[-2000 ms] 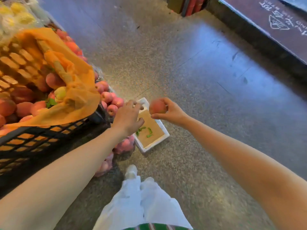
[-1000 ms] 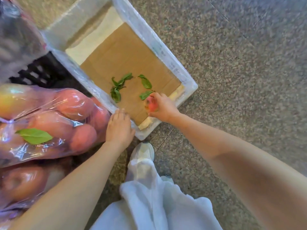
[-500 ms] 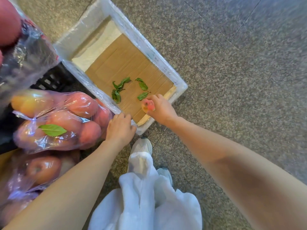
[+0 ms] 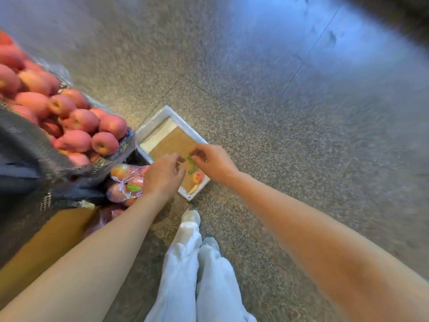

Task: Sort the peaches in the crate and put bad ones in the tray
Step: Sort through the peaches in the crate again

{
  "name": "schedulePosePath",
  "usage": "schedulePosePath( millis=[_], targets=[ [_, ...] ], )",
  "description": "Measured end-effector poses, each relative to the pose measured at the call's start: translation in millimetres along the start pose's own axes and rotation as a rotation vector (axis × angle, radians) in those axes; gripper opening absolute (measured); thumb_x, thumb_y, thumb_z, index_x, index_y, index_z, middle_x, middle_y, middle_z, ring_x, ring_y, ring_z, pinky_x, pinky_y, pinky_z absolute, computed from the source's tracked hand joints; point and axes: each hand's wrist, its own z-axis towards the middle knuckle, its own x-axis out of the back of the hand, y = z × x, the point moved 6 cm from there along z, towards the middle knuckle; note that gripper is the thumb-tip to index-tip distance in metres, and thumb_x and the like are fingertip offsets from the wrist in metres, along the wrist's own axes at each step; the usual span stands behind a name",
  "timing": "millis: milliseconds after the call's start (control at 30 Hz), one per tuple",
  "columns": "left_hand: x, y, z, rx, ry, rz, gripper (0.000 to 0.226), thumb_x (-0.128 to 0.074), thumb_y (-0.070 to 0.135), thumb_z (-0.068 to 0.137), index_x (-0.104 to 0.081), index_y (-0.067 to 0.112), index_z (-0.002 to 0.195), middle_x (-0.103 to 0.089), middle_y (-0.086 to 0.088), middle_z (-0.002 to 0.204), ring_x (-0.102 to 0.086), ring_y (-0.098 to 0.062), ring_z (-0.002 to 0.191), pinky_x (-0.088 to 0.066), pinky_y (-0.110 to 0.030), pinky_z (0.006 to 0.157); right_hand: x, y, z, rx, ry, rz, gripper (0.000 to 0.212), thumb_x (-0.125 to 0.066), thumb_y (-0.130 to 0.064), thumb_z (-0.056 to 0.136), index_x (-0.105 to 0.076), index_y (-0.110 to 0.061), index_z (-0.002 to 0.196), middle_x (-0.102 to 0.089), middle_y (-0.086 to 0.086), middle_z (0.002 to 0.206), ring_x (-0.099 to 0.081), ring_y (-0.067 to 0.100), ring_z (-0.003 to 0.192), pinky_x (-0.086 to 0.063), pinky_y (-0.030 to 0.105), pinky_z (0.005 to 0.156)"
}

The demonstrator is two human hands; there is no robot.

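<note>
Peach [image 4: 198, 176] lies free in tray [image 4: 167, 110], near corner, on cardboard liner [image 4: 173, 142]; red-yellow skin, blurred. Right hand [image 4: 211, 162] hovers just beyond it over green leaves [image 4: 192, 162], fingers loosely curled, holding nothing. Left hand [image 4: 163, 175] above the tray's left edge, relaxed, empty. Dark crate [image 4: 27, 154] on the left, heaped with red peaches [image 4: 76, 122]; bagged peaches [image 4: 123, 181] below it.

No legible text, label, brand, number or sign anywhere in view; frame motion-blurred.
</note>
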Motion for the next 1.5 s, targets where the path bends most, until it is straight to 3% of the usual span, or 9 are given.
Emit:
schedulePosePath(
  millis=[333, 533, 667, 733, 900, 1033, 1167, 1333, 1500],
  targets=[
    [246, 54, -140, -0.164, 0.529, 0.03, 0.014, -0.054, 0.014, 0.085, -0.065, 0.018, 0.093, -0.064, 0.001, 0.089, -0.061, -0.023, 0.079, -0.045, -0.036, 0.061, 78, -233, -89, 0.321, 0.044, 0.001, 0.019, -0.055, -0.018, 0.093, -0.069, -0.016, 0.105, -0.072, 0.001, 0.096, -0.067, 0.02, 0.084, -0.053, 0.041, 0.084],
    [334, 7, -227, -0.048, 0.811, 0.299, 0.033, -0.049, 0.021, 0.077, -0.059, 0.012, 0.107, -0.053, -0.013, 0.105, -0.049, -0.036, 0.101, -0.04, -0.046, 0.085, 57, -353, -129, 0.627, 0.069, -0.047, 0.022, -0.056, -0.024, 0.092, -0.065, -0.019, 0.111, -0.065, 0.0, 0.105, -0.06, 0.013, 0.087, -0.052, 0.045, 0.081],
    [349, -52, -265, 0.219, 0.724, 0.378, 0.055, -0.062, 0.029, 0.079, -0.05, 0.01, 0.129, -0.045, -0.018, 0.133, -0.04, -0.039, 0.125, -0.031, -0.051, 0.101, 15, -406, -152, 0.849, 0.019, -0.175, 0.037, -0.056, -0.028, 0.089, -0.061, -0.016, 0.124, -0.057, 0.007, 0.131, -0.056, 0.027, 0.117, -0.046, 0.043, 0.096],
    [350, -77, -278, 0.298, 0.602, 0.368, 0.063, -0.062, 0.038, 0.081, -0.045, 0.011, 0.136, -0.048, -0.015, 0.135, -0.045, -0.035, 0.124, -0.034, -0.049, 0.101, -8, -422, -160, 0.891, -0.046, -0.282, 0.041, -0.058, -0.025, 0.09, -0.059, -0.011, 0.129, -0.054, 0.011, 0.137, -0.049, 0.029, 0.126, -0.036, 0.039, 0.105],
    [355, -108, -304, 0.162, 0.432, 0.284, 0.044, -0.059, 0.032, 0.086, -0.052, 0.013, 0.125, -0.057, -0.007, 0.119, -0.053, -0.028, 0.107, -0.044, -0.038, 0.085, -46, -448, -165, 0.851, -0.138, -0.484, 0.024, -0.057, -0.025, 0.094, -0.071, -0.007, 0.1, -0.069, 0.013, 0.098, -0.061, 0.03, 0.093, -0.041, 0.033, 0.075],
    [371, -130, -320, 0.035, 0.376, 0.062, 0.036, -0.057, 0.025, 0.088, -0.056, 0.019, 0.124, -0.057, -0.001, 0.119, -0.053, -0.022, 0.111, -0.046, -0.036, 0.086, -54, -465, -157, 0.717, -0.062, -0.631, 0.023, -0.053, -0.028, 0.095, -0.07, -0.012, 0.097, -0.069, 0.009, 0.099, -0.061, 0.028, 0.093, -0.046, 0.035, 0.075],
    [406, -170, -342, 0.043, 0.469, 0.107, 0.021, -0.055, 0.027, 0.089, -0.065, 0.024, 0.106, -0.06, 0.004, 0.104, -0.057, -0.018, 0.101, -0.049, -0.035, 0.08, -73, -491, -158, 0.631, -0.072, -0.657, 0.026, -0.054, -0.033, 0.095, -0.07, -0.014, 0.103, -0.069, 0.003, 0.1, -0.062, 0.022, 0.094, -0.046, 0.031, 0.073],
    [446, -236, -374, 0.267, 0.579, 0.222, 0.022, -0.063, 0.031, 0.08, -0.067, 0.019, 0.098, -0.059, -0.003, 0.098, -0.056, -0.025, 0.098, -0.047, -0.039, 0.078, -139, -537, -171, 0.647, -0.354, -0.39, 0.028, -0.058, -0.036, 0.094, -0.066, -0.019, 0.115, -0.067, 0.003, 0.11, -0.061, 0.017, 0.102, -0.051, 0.034, 0.088],
    [445, -288, -395, 0.499, 0.408, 0.302, 0.063, -0.065, 0.058, 0.074, -0.053, 0.017, 0.121, -0.054, -0.011, 0.121, -0.048, -0.029, 0.114, -0.043, -0.037, 0.088, -210, -558, -170, 0.549, -0.692, -0.508, 0.056, -0.062, -0.04, 0.091, -0.046, -0.015, 0.138, -0.053, 0.007, 0.133, -0.052, 0.02, 0.118, -0.045, 0.032, 0.098]
  ],
)
